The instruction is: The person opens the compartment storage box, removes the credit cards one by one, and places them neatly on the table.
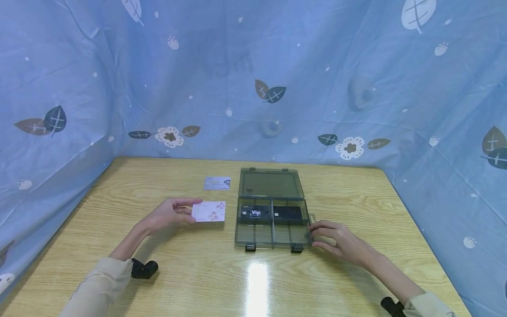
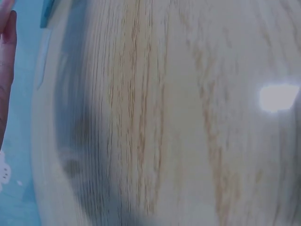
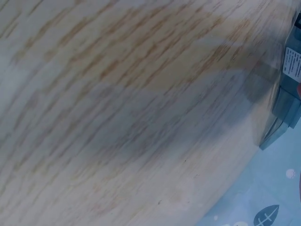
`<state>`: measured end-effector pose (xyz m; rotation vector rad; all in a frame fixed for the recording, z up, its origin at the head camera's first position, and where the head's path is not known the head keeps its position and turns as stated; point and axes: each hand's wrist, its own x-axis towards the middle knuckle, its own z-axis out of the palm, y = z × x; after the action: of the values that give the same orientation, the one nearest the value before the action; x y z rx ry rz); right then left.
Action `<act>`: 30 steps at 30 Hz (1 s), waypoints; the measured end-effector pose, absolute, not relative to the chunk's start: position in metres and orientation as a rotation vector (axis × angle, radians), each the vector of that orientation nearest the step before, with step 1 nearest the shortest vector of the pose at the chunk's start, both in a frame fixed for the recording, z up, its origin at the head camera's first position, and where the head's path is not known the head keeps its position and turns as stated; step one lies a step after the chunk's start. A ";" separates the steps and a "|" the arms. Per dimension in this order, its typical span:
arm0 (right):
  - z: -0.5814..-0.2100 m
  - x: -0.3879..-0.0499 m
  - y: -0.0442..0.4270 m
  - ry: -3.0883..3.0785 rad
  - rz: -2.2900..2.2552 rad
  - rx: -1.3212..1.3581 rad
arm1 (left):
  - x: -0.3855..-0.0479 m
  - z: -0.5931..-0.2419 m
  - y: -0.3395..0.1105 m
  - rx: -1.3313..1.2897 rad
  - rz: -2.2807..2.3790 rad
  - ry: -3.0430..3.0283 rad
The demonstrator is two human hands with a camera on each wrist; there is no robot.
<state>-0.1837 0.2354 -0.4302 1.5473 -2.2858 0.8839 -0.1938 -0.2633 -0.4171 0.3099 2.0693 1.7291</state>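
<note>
The left hand (image 1: 177, 213) pinches a white card (image 1: 208, 212) by its left edge, above the bench (image 1: 198, 264), left of a box (image 1: 255, 234) with its lid laid back. The right hand (image 1: 337, 240), loosely bent, touches the box's right wall. Each half contains a dark card (image 1: 288, 213); a silver card (image 1: 215, 183) lies farther back.

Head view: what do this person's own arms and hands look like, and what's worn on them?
The left sleeve and right sleeve are pale beige. A black, rounded fitting shows beside the left cuff, another beside the right. The left hand and right hand wear no gloves.
</note>
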 end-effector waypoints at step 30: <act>-0.434 -0.180 0.244 -2.386 0.932 1.440 | -0.223 -0.432 -0.278 0.275 1.490 2.261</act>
<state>-0.1800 0.2441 -0.4341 1.4403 -2.3862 0.9324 -0.2235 -0.2783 -0.4324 0.2753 2.2612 1.4900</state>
